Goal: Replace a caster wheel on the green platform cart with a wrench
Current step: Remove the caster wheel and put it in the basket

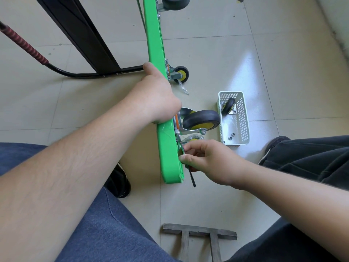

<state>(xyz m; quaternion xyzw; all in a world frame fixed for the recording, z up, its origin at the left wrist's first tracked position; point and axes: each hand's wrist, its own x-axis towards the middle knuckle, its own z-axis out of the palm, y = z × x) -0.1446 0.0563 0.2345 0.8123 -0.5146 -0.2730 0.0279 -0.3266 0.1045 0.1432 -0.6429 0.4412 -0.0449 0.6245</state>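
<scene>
- Right hand (205,161) comes in low from the right, thumb and curled fingers pinching the thin dark wrench (189,172). The handle's free end pokes out toward the viewer, the head sits up by the caster's mounting plate.
- Left hand (156,95) reaches forward with the arm stretched out, gripping the rim of the green platform cart (168,148), thumb on the near face.
- The cart is tipped up on its edge on the tiled floor (264,59), glossy green plastic with rounded corners.
- Caster wheel (201,120) sits between both hands: black rubber tyre, yellow hub, shiny metal fork.
- Just right of it, a white perforated basket (243,118) holds a spare wheel (228,106) and a few small nuts (231,136).
- Further off, another caster (181,73) on the same edge.
</scene>
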